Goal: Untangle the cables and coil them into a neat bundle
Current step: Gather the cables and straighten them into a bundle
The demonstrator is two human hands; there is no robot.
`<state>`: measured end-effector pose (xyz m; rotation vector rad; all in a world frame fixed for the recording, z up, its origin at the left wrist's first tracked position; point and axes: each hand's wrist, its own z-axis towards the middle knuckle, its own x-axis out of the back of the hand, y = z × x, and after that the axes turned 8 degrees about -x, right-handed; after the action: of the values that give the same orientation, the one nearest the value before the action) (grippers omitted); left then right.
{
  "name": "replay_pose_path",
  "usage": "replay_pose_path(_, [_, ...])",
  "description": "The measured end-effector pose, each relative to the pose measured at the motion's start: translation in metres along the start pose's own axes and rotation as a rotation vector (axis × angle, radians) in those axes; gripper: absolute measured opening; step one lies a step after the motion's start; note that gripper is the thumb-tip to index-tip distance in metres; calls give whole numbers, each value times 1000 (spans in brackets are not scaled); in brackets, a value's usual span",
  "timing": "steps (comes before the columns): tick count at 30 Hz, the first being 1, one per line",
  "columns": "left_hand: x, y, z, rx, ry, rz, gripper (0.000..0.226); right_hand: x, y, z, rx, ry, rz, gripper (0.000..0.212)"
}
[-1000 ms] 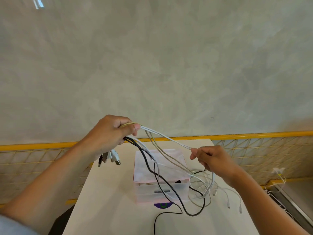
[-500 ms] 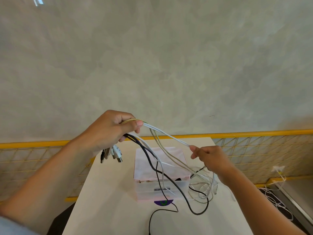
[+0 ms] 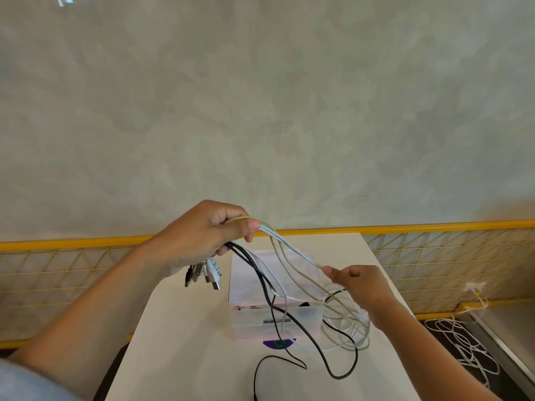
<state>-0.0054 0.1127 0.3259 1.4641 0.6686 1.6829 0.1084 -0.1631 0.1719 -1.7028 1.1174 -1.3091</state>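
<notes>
Two hands work a set of cables [image 3: 269, 232] above a white table [image 3: 173, 342] in the head view. The left hand [image 3: 202, 241], at centre left of the frame, is closed in a fist round the gathered cables near their ends. A thin beige strand crosses over its index finger, and a cluster of USB plugs [image 3: 207, 274] hangs beneath the fist, clear of the table. From the thumb side the strands fan out toward lower right.

A white cable [image 3: 289, 246] runs nearly straight from the left thumb to the right hand [image 3: 359, 285], at centre right, which pinches it between thumb and forefinger, the other fingers curled. A black cable [image 3: 340, 377] drops from the left hand, crosses in front of a translucent plastic box [image 3: 252, 328] and lies in an open loop on the table at lower centre. The remaining pale strands sag into a loose tangle [image 3: 351, 331] on the table just right of the box, below the right wrist.

The box stands at mid-table under a pale pink lid [image 3: 249, 273]; a purple sticker [image 3: 279, 344] shows at its near edge. Behind the table a yellow wire fence [image 3: 86, 270] stands before a grey wall [image 3: 260, 111]. More white cord [image 3: 463, 340] lies on the floor at lower right.
</notes>
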Motion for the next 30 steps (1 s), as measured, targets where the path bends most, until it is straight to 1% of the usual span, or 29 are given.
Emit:
replay_pose_path(2, [1, 2, 1, -14, 9, 11, 34, -1, -1, -3, 24, -42, -23, 54])
replay_pose_path(4, [2, 3, 3, -22, 10, 26, 33, -3, -10, -12, 44, -143, -25, 42])
replay_pose_path(6, [0, 2, 4, -23, -11, 31, 31, -6, -23, -23, 105, -232, -11, 36])
replay_pose_path(7, [-3, 1, 4, -17, -26, 30, 31, -8, -30, -27, 139, -255, -22, 39])
replay_pose_path(10, [-11, 1, 6, -5, -82, 45, 31, -13, -54, -37, 242, -275, -133, 58])
replay_pose_path(12, [-15, 2, 7, -17, -122, 74, 30, -17, -71, -45, 337, -338, -170, 59])
replay_pose_path(14, [-18, 4, 7, -27, -143, 80, 28, -20, -86, -54, 416, -424, -159, 45])
replay_pose_path(15, [-18, 5, 7, -29, -146, 70, 27, -20, -93, -58, 426, -472, -101, 34])
replay_pose_path(17, [-17, 5, 6, -30, -151, 66, 26, -17, -104, -66, 401, -556, 41, 15])
replay_pose_path(18, [-15, 4, 5, -24, -154, 82, 26, -15, -107, -68, 382, -575, 89, 13])
replay_pose_path(20, [-11, 1, 2, 1, -159, 120, 26, -10, -110, -68, 347, -573, 123, 23])
replay_pose_path(23, [-7, -4, -2, 44, -173, 126, 31, -2, -111, -65, 333, -526, 77, 33])
replay_pose_path(26, [-5, -5, -5, 78, -185, 95, 49, 6, -110, -62, 351, -466, -24, 40])
replay_pose_path(28, [-3, -7, -6, 107, -189, 72, 59, 11, -110, -60, 352, -443, -60, 42])
replay_pose_path(30, [-1, -10, -6, 128, -179, 77, 57, 16, -110, -58, 341, -428, -84, 35])
